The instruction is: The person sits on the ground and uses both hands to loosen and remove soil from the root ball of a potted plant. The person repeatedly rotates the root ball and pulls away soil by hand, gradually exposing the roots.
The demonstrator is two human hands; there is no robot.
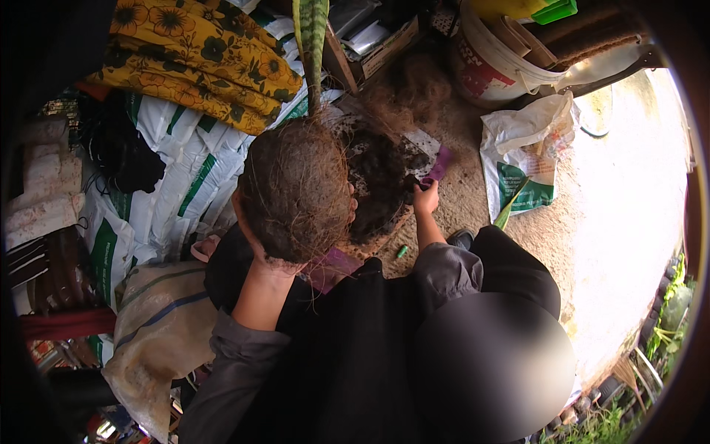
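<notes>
My left hand [277, 260] supports a large round root ball [294, 191], brown and matted with fine roots. Its fingertips show at the ball's right side. A snake plant's long green leaf [312, 44] rises from the ball toward the far edge. My right hand [427, 198] is closed at the right side of a heap of dark soil [373, 185], around a small purple and black object [438, 164] whose kind I cannot make out. The soil lies on the ground in front of me, partly hidden by the root ball.
White and green sacks [185, 170] and a yellow floral cloth [200, 55] are at the left. A white bucket [481, 66] stands far right, near a crumpled plastic bag [525, 159] and brown fibre [421, 92]. A small green cylinder [402, 251] lies near my legs.
</notes>
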